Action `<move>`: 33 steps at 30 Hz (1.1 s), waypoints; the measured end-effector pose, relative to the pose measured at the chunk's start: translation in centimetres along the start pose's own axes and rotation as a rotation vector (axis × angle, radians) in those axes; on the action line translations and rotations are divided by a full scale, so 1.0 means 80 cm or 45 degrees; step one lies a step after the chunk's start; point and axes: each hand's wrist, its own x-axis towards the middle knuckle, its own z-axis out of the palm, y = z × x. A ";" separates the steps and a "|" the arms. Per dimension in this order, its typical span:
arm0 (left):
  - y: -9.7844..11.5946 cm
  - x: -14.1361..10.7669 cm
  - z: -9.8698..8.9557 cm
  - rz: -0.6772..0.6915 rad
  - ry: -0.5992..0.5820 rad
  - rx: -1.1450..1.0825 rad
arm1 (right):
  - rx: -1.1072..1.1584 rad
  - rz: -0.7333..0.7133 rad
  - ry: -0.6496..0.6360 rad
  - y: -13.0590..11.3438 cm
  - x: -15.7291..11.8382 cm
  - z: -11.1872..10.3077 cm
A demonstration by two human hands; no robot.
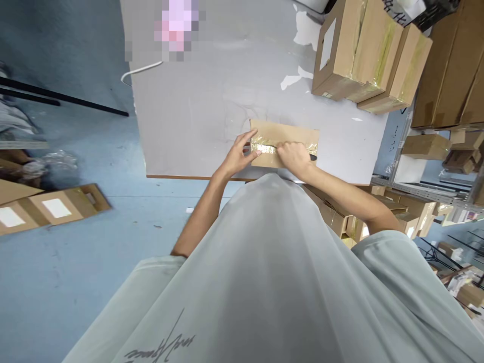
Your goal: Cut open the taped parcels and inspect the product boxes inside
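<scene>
A small brown cardboard box [285, 132] lies near the front edge of the table, with shiny clear tape running along its top. At its left end is my left hand [238, 154], fingers stretched and spread, the thumb and fingertips touching the cardboard. My right hand [295, 157] is closed in a fist over the taped middle of the box. From the fist's right side sticks the black end of a knife handle [313, 157]; the rest of the knife is mostly hidden by the fingers.
Large taped cartons [363, 50] stand at the table's back right. A white cable [141, 69] hangs over the left edge of the grey table [181, 126]. More cartons [56, 205] sit on the blue floor at left. Shelving with boxes [425, 146] is at right.
</scene>
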 end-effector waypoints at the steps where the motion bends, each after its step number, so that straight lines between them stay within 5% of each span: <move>1: 0.000 0.000 0.000 -0.005 0.001 -0.003 | -0.015 0.058 -0.046 0.015 -0.008 0.004; 8: 0.001 -0.003 0.000 -0.023 0.004 -0.028 | -0.094 0.298 -0.151 0.135 -0.078 0.044; 16: 0.006 -0.004 0.002 -0.098 0.003 -0.010 | 0.021 0.229 -0.133 0.179 -0.104 0.064; 19: -0.003 -0.010 -0.014 -0.126 0.075 -0.018 | 0.161 0.358 0.014 0.217 -0.116 0.086; 22: -0.022 -0.021 -0.050 -0.150 0.180 0.007 | 0.655 0.559 0.252 0.238 -0.100 0.127; 24: -0.035 -0.028 -0.080 -0.198 0.241 0.026 | 1.195 0.636 0.326 0.223 -0.072 0.157; 27: -0.051 -0.034 -0.115 -0.300 0.334 0.023 | 1.899 0.601 0.339 0.160 -0.027 0.186; 30: -0.059 -0.030 -0.130 -0.364 0.404 0.056 | 2.189 0.506 0.357 0.092 -0.003 0.184; 33: -0.062 -0.014 -0.121 -0.375 0.414 0.079 | 2.214 0.506 0.396 0.066 -0.006 0.161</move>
